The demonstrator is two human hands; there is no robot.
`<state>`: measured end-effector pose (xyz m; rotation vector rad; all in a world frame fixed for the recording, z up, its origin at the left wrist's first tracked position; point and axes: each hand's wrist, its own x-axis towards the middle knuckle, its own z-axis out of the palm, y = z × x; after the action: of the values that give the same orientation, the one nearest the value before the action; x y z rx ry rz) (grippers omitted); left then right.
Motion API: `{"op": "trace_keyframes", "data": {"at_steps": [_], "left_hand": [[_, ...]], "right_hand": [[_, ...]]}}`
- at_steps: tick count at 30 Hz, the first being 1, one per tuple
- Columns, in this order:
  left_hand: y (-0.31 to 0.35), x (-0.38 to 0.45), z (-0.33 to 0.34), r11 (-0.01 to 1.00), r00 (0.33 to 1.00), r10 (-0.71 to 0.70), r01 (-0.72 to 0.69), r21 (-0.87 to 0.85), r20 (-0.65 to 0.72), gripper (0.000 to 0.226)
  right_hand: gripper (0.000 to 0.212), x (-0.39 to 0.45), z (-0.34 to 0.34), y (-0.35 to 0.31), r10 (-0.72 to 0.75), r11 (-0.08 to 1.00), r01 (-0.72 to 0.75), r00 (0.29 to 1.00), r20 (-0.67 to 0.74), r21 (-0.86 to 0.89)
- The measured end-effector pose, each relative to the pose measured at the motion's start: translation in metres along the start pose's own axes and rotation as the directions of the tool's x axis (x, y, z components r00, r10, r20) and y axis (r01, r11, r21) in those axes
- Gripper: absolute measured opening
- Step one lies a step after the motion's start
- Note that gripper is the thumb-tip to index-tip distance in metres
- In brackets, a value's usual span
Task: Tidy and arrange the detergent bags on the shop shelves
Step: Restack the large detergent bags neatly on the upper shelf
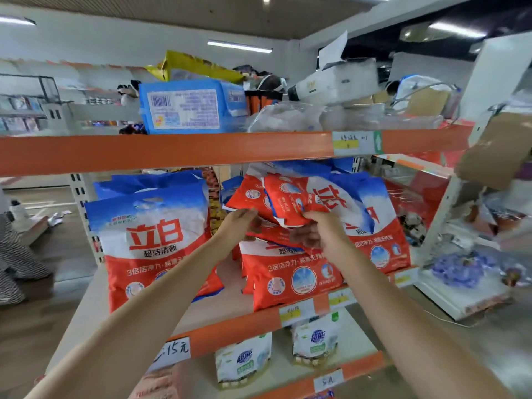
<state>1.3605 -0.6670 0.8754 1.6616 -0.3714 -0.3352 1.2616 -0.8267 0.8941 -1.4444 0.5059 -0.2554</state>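
At the far left, a person in a striped garment (14,254) stands on the shop floor beside the shelving. On the middle shelf (201,309), a large red, white and blue detergent bag (152,240) stands upright at the left end, with another bag of the same kind behind it. A handwritten price tag (172,351) hangs on the orange shelf edge below it. Above, on the top shelf (172,151), lies a blue plastic pack (193,109) with its barcode label facing out.

The left hand (239,223) reaches up with fairly straight fingers, its fingertips touching the lower left edge of a tilted detergent bag (288,200) held up near the underside of the top shelf. The right hand (319,228) grips the same bag's lower corner, fingers curled round it. Under the hands, a front bag (290,275) stands upright at the shelf edge, and a further upright bag (380,226) leans to the right of it. On the lower shelf stand two small white pouches (244,361). At the right, a white side rack (460,295) holds blurred goods.
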Motion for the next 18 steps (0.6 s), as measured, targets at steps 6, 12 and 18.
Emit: {"op": "trace_keyframes", "data": {"at_steps": [6,12,18], "left_hand": [[0.001,-0.006,-0.005,0.978,0.993,-0.065,0.082,-0.19,0.094,0.048],[-0.001,-0.009,-0.026,0.914,0.986,-0.16,0.165,-0.371,0.046,0.054],[-0.05,-0.055,-0.106,0.979,0.983,-0.182,0.179,0.097,0.023,0.065]], "right_hand": [[0.045,-0.01,-0.039,0.038,0.06,0.978,-0.058,0.998,-0.005,0.201],[0.051,-0.02,-0.034,0.045,-0.001,0.999,-0.005,0.989,0.146,0.039],[0.064,-0.025,0.025,0.058,-0.072,0.705,0.389,0.871,0.486,-0.593]]}}
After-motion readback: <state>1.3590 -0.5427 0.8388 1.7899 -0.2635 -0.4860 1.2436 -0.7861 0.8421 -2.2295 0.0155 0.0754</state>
